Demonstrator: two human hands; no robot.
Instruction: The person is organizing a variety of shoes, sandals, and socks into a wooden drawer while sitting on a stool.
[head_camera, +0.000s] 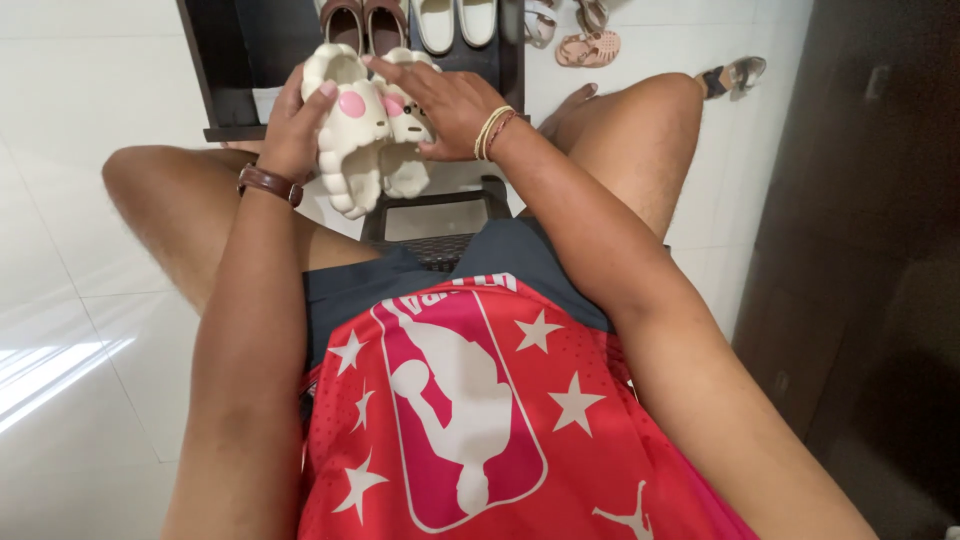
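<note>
Cream slippers (372, 130) in both hands, before dark rack (225, 60) holding shoes (410, 22).

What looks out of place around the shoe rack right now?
One dark strappy sandal lies alone on the white floor, apart from the rack. The cream slippers in the left hand and right hand look undamaged.

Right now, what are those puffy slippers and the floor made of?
The cream slippers held by the left hand and right hand look like soft moulded foam, matte, with rounded bumpy edges. The floor looks like glossy white tile: it shows thin joint lines and reflected light.
</note>
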